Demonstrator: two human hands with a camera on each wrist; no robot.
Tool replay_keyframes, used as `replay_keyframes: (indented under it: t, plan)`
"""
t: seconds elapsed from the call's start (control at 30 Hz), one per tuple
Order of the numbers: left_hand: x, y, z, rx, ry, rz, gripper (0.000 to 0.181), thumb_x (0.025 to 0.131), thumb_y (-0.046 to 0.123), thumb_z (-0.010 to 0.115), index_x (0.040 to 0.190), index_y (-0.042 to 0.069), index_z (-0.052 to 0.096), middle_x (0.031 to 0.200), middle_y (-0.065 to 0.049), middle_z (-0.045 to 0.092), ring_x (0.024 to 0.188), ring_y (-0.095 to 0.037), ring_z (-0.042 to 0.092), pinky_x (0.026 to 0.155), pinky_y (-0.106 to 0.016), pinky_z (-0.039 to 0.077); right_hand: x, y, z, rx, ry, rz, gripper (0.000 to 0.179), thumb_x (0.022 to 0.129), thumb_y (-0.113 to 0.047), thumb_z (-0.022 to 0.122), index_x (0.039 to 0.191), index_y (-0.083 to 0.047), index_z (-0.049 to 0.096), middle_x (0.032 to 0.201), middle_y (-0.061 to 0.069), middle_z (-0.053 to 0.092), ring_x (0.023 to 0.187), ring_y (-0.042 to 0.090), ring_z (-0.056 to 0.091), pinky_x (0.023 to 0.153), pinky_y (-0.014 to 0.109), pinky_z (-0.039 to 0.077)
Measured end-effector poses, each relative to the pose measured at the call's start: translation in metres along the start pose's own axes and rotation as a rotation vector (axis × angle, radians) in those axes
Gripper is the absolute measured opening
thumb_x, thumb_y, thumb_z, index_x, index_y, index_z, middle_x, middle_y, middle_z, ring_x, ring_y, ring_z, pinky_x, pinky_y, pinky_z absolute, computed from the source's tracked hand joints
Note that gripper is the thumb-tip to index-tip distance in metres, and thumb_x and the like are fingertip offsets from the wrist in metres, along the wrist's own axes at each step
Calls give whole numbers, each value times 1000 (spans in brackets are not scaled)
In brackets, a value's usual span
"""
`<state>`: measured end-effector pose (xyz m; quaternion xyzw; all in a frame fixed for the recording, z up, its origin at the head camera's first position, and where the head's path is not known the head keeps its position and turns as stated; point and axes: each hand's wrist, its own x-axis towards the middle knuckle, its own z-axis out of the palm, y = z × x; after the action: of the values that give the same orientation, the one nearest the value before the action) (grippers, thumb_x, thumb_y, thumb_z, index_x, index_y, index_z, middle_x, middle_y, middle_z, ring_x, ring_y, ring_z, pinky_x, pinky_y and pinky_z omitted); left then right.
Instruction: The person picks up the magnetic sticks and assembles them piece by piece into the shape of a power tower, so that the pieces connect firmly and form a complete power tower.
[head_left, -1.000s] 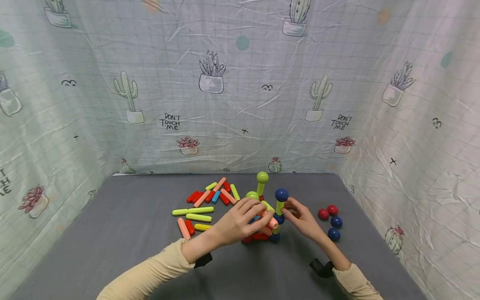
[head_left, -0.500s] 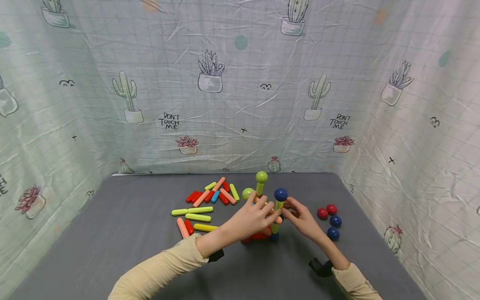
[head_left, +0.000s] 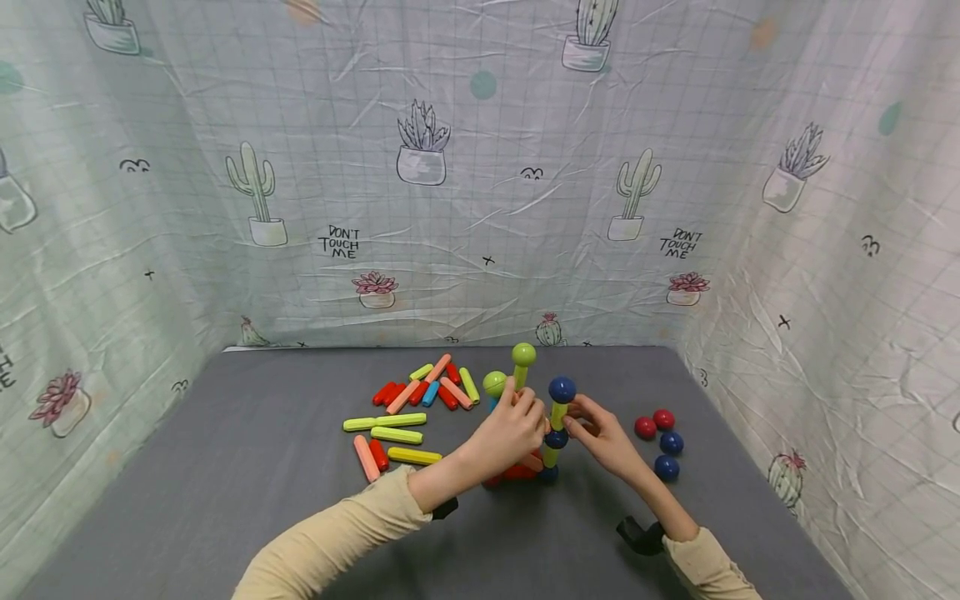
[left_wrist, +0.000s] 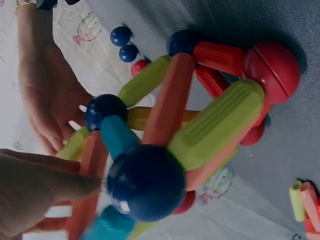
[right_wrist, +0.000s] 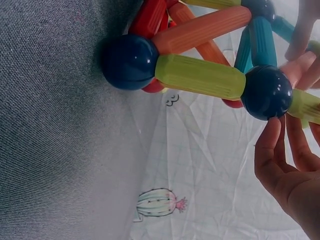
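Observation:
A frame of magnetic rods and balls stands at the table's middle. My right hand (head_left: 609,439) pinches an upright yellow-green rod (head_left: 558,415) under a blue ball (head_left: 562,389). In the right wrist view its thumb tip reaches the lower blue ball (right_wrist: 268,93). Fingers curled, my left hand (head_left: 510,429) grips a salmon rod (left_wrist: 94,155) across the top of the frame, near another blue ball (left_wrist: 146,183). From the head view that rod is mostly hidden behind the hand. Two green balls (head_left: 523,354) rise behind the left hand; red rods (head_left: 520,472) form part of the base.
Left of the frame lie loose rods: yellow-green (head_left: 397,435), yellow (head_left: 414,456), red (head_left: 378,455), salmon (head_left: 367,458) and blue (head_left: 431,393). On the right sit two red balls (head_left: 645,427) and two blue balls (head_left: 667,467). A printed curtain (head_left: 480,250) surrounds the table.
My left hand has moved right with the salmon rod, spread its fingers midway, and curled them again. The rod's near end no longer shows clearly. My right hand has stayed in place.

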<state>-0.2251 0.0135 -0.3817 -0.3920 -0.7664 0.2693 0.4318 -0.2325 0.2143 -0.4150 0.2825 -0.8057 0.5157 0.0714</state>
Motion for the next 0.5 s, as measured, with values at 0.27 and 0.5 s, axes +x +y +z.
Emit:
replay_keyframes:
  t: [0.27,0.5]
  plan:
    - [-2,-3,-1,-27,37,-7,17,88,15,55,99,22,67,96,3,61,92,-17,52,91,-45,40,1,-2,-1,-6,-6,-26,30,90,-3,48,120,2,47,103,22,58,92,0,55,70,22,51]
    - [-30,-4,-1,-233,347,-152,29,96,10,34,92,16,62,84,2,58,78,-15,53,77,-36,44,-1,5,-4,-72,-50,30,32,89,-10,52,120,-2,49,105,18,59,93,9,57,72,23,50]
